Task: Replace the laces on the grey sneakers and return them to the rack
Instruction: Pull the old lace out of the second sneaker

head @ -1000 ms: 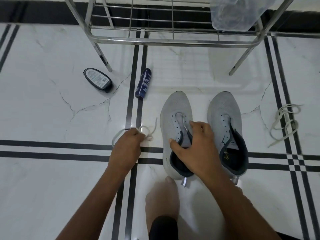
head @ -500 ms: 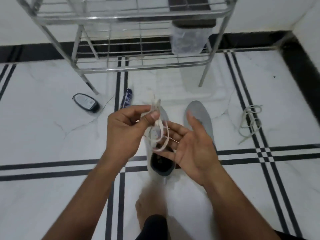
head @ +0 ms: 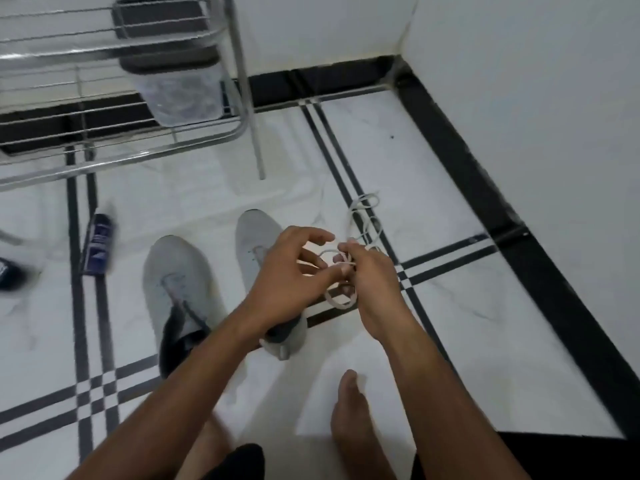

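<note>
- Two grey sneakers (head: pixel 180 289) stood side by side on the floor (head: pixel 450 341), toes pointing far toward the rack (head: pixel 114 140), both without laces as far as I could see.
- My left hand (head: pixel 287 282) and right hand (head: pixel 367 282) met just above the right-hand shoe, working one pale lace (head: pixel 337 299) between them.
- Right-hand fingers (head: pixel 349 251) were curled and clamped on the lace; the left thumb and fingertip pinched it too, the other fingers apart. I judged this was to straighten the lace and find an end before threading.
- A second lace (head: pixel 365 216) lay loose on the floor just beyond my hands, kept within reach for the other shoe, I supposed.
- A dark blue tube (head: pixel 98 245) lay to the left of the shoes.
- A lidded clear bin (head: pixel 176 88) sat on the rack's low shelf.
</note>
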A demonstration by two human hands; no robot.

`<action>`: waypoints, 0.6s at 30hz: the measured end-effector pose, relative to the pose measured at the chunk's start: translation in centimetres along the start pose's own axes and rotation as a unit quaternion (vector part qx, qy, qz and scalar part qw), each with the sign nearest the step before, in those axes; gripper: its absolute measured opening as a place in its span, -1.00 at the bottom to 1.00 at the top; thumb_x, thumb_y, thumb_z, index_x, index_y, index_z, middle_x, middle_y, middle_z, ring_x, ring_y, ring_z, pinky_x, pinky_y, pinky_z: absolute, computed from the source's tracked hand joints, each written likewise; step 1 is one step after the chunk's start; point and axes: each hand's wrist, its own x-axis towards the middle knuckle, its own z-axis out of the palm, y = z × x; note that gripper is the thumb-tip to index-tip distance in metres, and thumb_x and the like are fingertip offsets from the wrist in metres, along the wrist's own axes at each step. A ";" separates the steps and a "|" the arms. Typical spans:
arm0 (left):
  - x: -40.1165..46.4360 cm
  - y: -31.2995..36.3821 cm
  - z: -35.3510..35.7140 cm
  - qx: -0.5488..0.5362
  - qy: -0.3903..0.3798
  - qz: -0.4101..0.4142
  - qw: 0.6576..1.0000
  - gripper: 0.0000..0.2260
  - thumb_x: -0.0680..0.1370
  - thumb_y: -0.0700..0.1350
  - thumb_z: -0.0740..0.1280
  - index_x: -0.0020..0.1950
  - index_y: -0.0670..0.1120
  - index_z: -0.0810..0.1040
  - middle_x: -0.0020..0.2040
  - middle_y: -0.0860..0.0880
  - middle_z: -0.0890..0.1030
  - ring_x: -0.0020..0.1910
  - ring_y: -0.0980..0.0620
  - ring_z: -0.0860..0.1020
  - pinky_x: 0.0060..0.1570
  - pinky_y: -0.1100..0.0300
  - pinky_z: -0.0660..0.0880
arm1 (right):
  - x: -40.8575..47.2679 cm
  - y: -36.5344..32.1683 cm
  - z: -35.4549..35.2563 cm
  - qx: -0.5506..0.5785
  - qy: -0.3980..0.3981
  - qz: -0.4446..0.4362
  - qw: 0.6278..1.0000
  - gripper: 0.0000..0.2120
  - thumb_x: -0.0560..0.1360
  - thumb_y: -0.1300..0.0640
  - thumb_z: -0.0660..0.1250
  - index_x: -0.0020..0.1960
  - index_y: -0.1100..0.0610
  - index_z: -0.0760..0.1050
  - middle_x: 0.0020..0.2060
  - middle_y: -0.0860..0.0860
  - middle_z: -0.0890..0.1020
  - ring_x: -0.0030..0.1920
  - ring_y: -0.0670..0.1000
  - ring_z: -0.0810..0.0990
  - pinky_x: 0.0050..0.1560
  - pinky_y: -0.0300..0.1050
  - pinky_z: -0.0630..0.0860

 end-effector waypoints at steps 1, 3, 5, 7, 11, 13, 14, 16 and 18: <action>0.3 -0.2 0.6 0.001 -0.012 -0.016 1.000 -0.65 0.49 0.07 0.63 0.23 0.17 0.63 0.21 0.21 0.55 0.04 0.19 0.67 0.01 0.29 0.63 | 1.1 0.3 -1.1 -0.005 0.011 0.005 1.000 -0.75 0.72 -0.03 0.29 0.12 0.08 0.69 -0.06 0.03 0.78 -0.12 0.01 0.75 -0.04 0.00 0.62; 1.1 -1.2 2.0 0.044 -0.037 -0.029 0.998 -0.65 0.50 0.15 0.60 0.22 0.17 0.62 0.21 0.22 0.56 0.06 0.23 0.65 0.01 0.27 0.62 | 3.1 0.6 -3.2 -0.020 0.037 0.012 0.999 -0.78 0.69 0.01 0.32 0.12 0.10 0.68 -0.11 0.00 0.77 -0.17 -0.01 0.72 -0.12 -0.08 0.59; 1.5 -2.6 2.9 0.085 -0.054 -0.037 0.994 -0.69 0.53 0.16 0.56 0.22 0.15 0.63 0.20 0.19 0.59 0.03 0.23 0.65 0.01 0.21 0.64 | 4.7 1.0 -4.5 -0.036 0.055 0.014 0.998 -0.78 0.67 0.00 0.34 0.11 0.11 0.68 -0.10 0.03 0.77 -0.17 0.01 0.72 -0.15 -0.10 0.60; 2.3 -3.9 4.6 0.113 -0.076 -0.040 0.990 -0.72 0.57 0.15 0.52 0.24 0.13 0.64 0.20 0.16 0.61 0.02 0.21 0.65 0.04 0.13 0.65 | 6.2 1.6 -6.0 -0.039 0.071 0.000 0.997 -0.76 0.67 -0.04 0.34 0.09 0.10 0.68 -0.09 0.02 0.78 -0.11 0.01 0.76 -0.07 -0.08 0.67; 2.9 -6.3 7.5 0.179 -0.148 -0.026 0.972 -0.71 0.65 0.08 0.43 0.36 0.07 0.59 0.26 0.11 0.62 0.16 0.11 0.63 0.20 0.05 0.60 | 7.9 3.3 -7.6 -0.094 0.069 -0.024 0.993 -0.69 0.60 -0.16 0.43 0.16 0.06 0.65 0.03 -0.05 0.74 0.11 0.05 0.72 0.04 -0.05 0.64; 2.9 -6.7 8.5 0.181 -0.163 -0.017 0.970 -0.75 0.67 0.03 0.40 0.34 0.03 0.60 0.23 0.07 0.64 0.17 0.07 0.63 0.23 -0.02 0.59 | 7.9 4.5 -8.0 -0.128 0.088 -0.017 0.988 -0.39 0.51 -0.28 0.48 0.41 0.06 0.54 0.32 -0.06 0.62 0.33 0.04 0.61 0.25 0.01 0.60; 2.7 -6.6 8.8 0.182 -0.160 -0.007 0.970 -0.77 0.68 0.01 0.40 0.32 0.02 0.61 0.20 0.07 0.65 0.16 0.07 0.63 0.22 -0.04 0.58 | 7.8 5.0 -8.1 -0.161 0.127 -0.020 0.979 -0.23 0.48 -0.32 0.48 0.53 0.08 0.42 0.48 0.00 0.48 0.45 0.08 0.51 0.36 0.08 0.56; 2.4 -6.3 8.6 0.185 -0.129 0.022 0.974 -0.79 0.69 0.00 0.37 0.31 0.01 0.62 0.18 0.08 0.66 0.12 0.11 0.62 0.20 -0.01 0.58 | 6.5 5.7 -7.6 -0.221 0.207 -0.059 0.951 -0.13 0.51 -0.27 0.46 0.64 0.13 0.25 0.65 0.05 0.17 0.60 0.14 0.27 0.47 0.14 0.48; 1.6 -5.9 6.9 0.193 -0.072 0.047 0.978 -0.79 0.71 0.01 0.35 0.31 0.01 0.65 0.16 0.11 0.67 0.13 0.13 0.61 0.20 0.05 0.57 | 4.8 6.3 -6.2 -0.241 0.216 -0.135 0.936 -0.24 0.59 -0.21 0.42 0.64 0.08 0.25 0.66 0.01 0.15 0.62 0.10 0.21 0.49 0.03 0.43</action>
